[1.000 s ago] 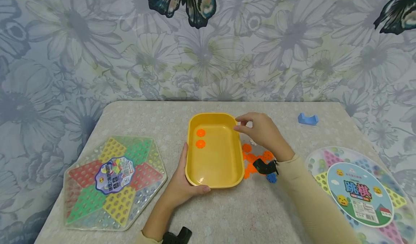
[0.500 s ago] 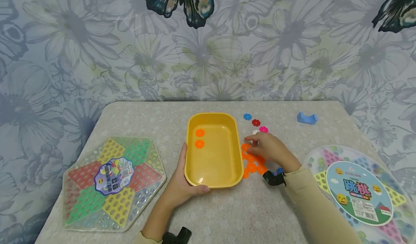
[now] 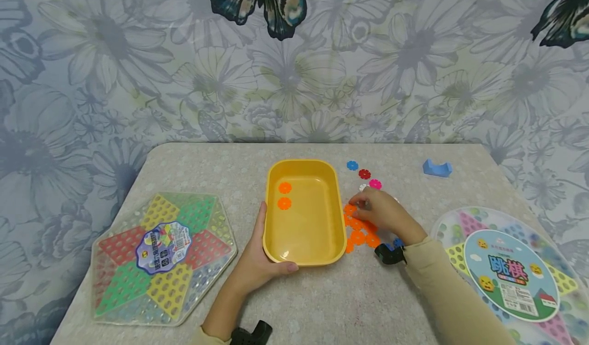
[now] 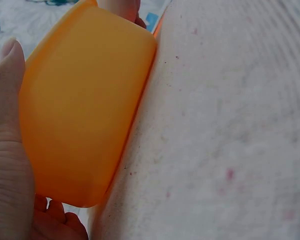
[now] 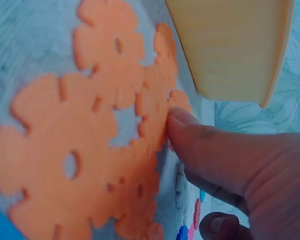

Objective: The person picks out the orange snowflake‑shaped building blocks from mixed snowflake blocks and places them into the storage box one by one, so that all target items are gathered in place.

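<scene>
Orange flower-shaped plastic discs (image 3: 360, 231) lie on the table just right of the yellow plastic tray (image 3: 304, 213), which is gripped by the left hand (image 3: 257, 263). One disc is touched by the right hand (image 3: 384, 213), fingertips (image 5: 182, 122) not yet closed; its edge should be lifted before pinching.

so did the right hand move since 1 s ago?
Yes. The right hand came off the yellow tray's far right rim, toward the person, down onto the orange snowflake discs beside the tray.
</scene>
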Available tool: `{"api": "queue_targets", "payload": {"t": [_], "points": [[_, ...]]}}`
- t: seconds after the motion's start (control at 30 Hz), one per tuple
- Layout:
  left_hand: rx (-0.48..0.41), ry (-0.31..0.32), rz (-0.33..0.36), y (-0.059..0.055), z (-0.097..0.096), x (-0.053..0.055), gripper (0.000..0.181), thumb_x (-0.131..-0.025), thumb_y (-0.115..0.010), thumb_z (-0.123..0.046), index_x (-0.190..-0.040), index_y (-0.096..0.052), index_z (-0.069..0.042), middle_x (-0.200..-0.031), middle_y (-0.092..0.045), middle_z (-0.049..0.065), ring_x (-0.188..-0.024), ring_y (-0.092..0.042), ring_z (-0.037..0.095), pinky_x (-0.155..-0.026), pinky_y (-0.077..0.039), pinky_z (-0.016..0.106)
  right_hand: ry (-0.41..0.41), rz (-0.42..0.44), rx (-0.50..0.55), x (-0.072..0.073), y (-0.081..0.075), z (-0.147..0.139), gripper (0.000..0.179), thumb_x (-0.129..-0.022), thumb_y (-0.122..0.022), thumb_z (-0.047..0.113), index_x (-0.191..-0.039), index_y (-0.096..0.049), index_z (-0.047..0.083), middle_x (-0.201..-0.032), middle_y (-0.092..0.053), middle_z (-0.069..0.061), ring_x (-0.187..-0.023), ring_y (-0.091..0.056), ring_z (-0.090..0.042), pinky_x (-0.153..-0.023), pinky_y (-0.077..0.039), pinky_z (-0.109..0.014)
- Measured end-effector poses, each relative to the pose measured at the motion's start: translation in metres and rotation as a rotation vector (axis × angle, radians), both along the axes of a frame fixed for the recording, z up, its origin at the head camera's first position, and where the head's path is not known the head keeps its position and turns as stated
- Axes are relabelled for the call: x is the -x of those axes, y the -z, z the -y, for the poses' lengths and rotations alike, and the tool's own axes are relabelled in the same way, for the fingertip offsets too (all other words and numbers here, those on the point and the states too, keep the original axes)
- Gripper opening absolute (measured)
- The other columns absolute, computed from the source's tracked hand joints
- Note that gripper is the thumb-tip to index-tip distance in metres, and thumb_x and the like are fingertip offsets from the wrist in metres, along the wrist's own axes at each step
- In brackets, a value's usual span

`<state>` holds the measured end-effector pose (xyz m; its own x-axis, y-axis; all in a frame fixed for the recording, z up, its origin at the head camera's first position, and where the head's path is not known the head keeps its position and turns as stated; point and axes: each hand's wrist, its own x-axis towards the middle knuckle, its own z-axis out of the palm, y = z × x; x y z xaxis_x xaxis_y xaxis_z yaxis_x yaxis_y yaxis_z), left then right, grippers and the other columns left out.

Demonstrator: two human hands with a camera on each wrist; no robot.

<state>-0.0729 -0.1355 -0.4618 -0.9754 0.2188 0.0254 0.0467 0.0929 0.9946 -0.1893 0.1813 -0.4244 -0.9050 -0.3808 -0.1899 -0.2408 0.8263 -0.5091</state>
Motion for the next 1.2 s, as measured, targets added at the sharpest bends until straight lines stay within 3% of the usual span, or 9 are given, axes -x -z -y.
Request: {"api": "queue_targets", "payload": {"t": [0.17, 0.47, 0.77, 1.0, 1.2], "points": [[0.002, 0.003, -0.015, 0.0009, -0.0002, 0.0000, 0.140, -0.064, -0.095, -0.022, -0.156, 0.008, -0.044, -0.167, -0.010, -0.011, -0.149, -0.026, 0.017, -0.112, -0.026, 0.012, 0.021, -0.006, 0.021, -0.0021, 0.0005, -0.0011, 0.021, -0.089, -0.075, 0.023, -0.108, -0.070, 0.018, -0.107, -0.067, 0.000, -0.099, -0.060, -0.021, -0.093, -0.051, -0.046], [0.018, -0.003, -0.012, 0.0011, -0.0003, 0.0002, 0.140, -0.063, -0.096, -0.025, -0.156, 0.008, -0.044, -0.167, -0.010, -0.010, -0.149, -0.027, 0.018, -0.112, -0.026, 0.013, 0.021, -0.014, 0.057, -0.0044, -0.0017, -0.0017, 0.019, -0.087, -0.077, 0.023, -0.105, -0.071, 0.018, -0.093, -0.066, 0.003, -0.079, -0.054, -0.015, -0.073, -0.047, -0.030], [0.019, 0.000, -0.010, 0.0006, -0.0002, -0.0001, 0.139, -0.064, -0.095, -0.026, -0.156, 0.008, -0.045, -0.167, -0.009, -0.009, -0.150, -0.026, 0.019, -0.112, -0.025, 0.013, 0.008, -0.001, 0.094, -0.0057, -0.0030, -0.0043, 0.018, -0.090, -0.073, 0.020, -0.108, -0.071, 0.017, -0.093, -0.066, 0.001, -0.077, -0.053, -0.017, -0.069, -0.047, -0.030], [0.024, -0.009, 0.001, 0.0016, -0.0001, 0.0001, 0.139, -0.063, -0.096, -0.027, -0.156, 0.007, -0.045, -0.167, -0.010, -0.009, -0.150, -0.024, 0.018, -0.112, -0.023, 0.012, -0.026, 0.012, 0.083, -0.0057, -0.0011, -0.0070, 0.018, -0.093, -0.069, 0.022, -0.111, -0.067, 0.020, -0.093, -0.064, -0.001, -0.060, -0.047, -0.016, -0.058, -0.042, -0.028], [0.021, -0.005, -0.006, 0.0023, 0.0001, 0.0004, 0.139, -0.063, -0.096, -0.028, -0.156, 0.007, -0.045, -0.167, -0.009, -0.009, -0.151, -0.023, 0.018, -0.112, -0.023, 0.012, -0.051, -0.001, 0.082, -0.0054, 0.0001, -0.0089, 0.029, -0.092, -0.071, 0.023, -0.120, -0.070, 0.019, -0.093, -0.067, 0.001, -0.070, -0.052, -0.014, -0.058, -0.043, -0.024]]}}
